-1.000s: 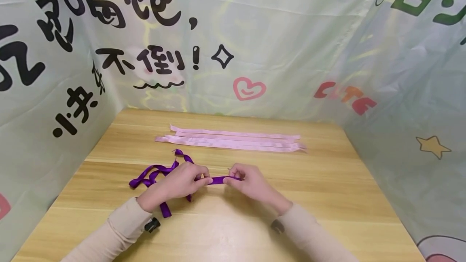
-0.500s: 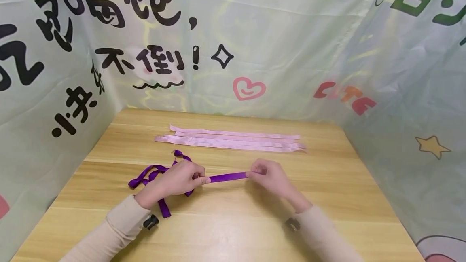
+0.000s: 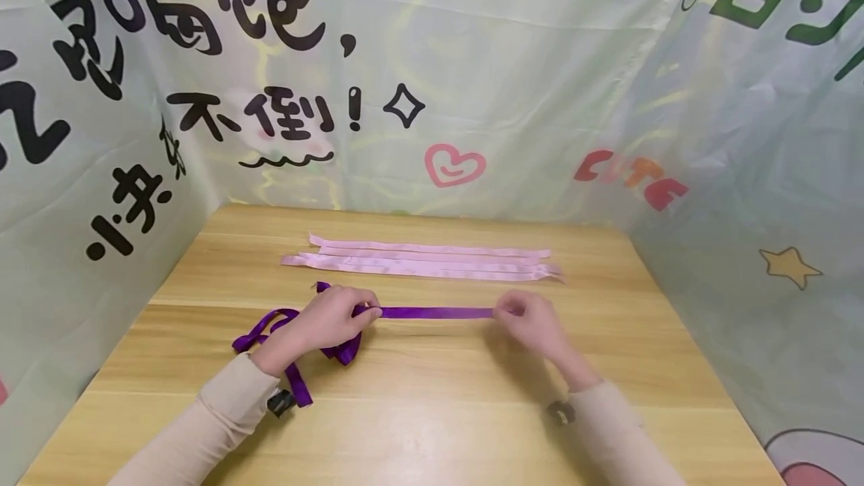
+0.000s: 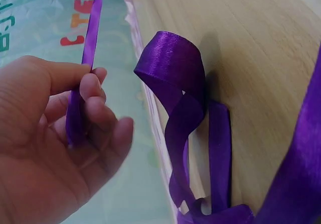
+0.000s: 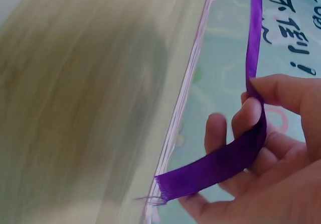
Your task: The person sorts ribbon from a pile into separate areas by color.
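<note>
A purple satin ribbon (image 3: 437, 313) is stretched taut and nearly level between my two hands, above the table. My left hand (image 3: 337, 317) pinches it between thumb and forefinger, and in the left wrist view the strip passes down behind the fingers. My right hand (image 3: 529, 321) pinches it near one end. In the right wrist view a short tail (image 5: 210, 169) with a frayed edge hangs across the fingers. More purple ribbon (image 4: 170, 58) lies in loose curls on the table beneath and left of my left hand, partly hidden by that hand and forearm.
Several pale pink ribbons (image 3: 432, 265) lie side by side across the back of the wooden table (image 3: 439, 433). Printed fabric (image 3: 526, 81) hangs behind the table and at both sides. Dark wrist devices (image 3: 280, 401) sit under the cuffs.
My right hand has moved right and slightly away from me, drawing a longer stretch of purple ribbon out between the hands. My left hand has shifted slightly left, still pinching it.
</note>
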A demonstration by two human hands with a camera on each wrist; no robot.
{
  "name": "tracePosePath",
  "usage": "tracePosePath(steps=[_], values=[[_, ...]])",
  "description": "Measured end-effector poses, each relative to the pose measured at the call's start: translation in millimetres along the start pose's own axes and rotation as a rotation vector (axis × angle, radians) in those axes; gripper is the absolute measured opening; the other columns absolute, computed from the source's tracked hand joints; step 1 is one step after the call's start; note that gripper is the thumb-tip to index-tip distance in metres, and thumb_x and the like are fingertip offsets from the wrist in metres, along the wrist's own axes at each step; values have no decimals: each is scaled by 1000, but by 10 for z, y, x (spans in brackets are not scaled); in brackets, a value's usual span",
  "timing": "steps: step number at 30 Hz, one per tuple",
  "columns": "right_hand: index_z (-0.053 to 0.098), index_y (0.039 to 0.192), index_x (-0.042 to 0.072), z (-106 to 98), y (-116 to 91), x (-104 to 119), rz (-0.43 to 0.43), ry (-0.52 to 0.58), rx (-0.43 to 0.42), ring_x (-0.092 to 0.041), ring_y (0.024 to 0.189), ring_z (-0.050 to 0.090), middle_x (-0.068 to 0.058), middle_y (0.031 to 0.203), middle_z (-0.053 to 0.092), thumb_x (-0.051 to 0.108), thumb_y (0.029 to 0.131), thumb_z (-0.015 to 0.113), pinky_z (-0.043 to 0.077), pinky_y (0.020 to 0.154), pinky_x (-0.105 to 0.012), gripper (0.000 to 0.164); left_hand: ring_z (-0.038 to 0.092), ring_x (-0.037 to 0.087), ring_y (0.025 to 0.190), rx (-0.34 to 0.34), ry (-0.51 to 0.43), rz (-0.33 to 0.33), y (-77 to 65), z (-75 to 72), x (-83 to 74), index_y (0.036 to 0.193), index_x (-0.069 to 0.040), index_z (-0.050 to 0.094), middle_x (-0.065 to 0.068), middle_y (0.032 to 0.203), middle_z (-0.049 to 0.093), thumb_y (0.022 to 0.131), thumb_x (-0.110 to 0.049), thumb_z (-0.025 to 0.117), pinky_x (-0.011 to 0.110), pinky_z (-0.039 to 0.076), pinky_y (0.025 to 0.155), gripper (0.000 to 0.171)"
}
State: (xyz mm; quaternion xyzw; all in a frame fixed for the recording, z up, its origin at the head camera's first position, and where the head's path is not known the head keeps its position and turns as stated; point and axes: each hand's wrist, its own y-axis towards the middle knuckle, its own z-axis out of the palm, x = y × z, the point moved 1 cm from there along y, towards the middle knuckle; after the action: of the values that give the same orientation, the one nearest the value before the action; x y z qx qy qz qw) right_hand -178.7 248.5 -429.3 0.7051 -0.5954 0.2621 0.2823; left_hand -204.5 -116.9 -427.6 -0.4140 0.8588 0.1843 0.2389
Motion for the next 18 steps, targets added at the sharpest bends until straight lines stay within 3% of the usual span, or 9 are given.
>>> tracePosePath(steps=[4, 10, 18], values=[[73, 93, 5, -66, -19, -27, 57, -39, -29, -17, 80, 65, -7, 88, 75, 7, 90, 72, 54, 79, -36, 4, 39, 3, 49, -26, -18, -49, 21, 0, 27, 100, -12, 78, -11, 62, 50, 104, -21, 64, 24, 38, 52, 17], [68, 89, 4, -90, -18, -55, 108, -77, -47, -18, 76, 61, -7, 82, 70, 6, 87, 70, 50, 72, -32, 4, 46, 5, 48, -63, -18, -104, 41, 34, 66, 89, -15, 75, -10, 59, 52, 100, -18, 64, 25, 40, 50, 16], [69, 92, 5, -87, 17, -270, 137, -93, -60, -17, 72, 61, -9, 84, 71, 9, 91, 65, 51, 69, -32, 6, 47, 6, 49, -100, 16, -123, 39, 61, 181, 87, -17, 76, -7, 72, 62, 96, -15, 66, 25, 41, 51, 14]])
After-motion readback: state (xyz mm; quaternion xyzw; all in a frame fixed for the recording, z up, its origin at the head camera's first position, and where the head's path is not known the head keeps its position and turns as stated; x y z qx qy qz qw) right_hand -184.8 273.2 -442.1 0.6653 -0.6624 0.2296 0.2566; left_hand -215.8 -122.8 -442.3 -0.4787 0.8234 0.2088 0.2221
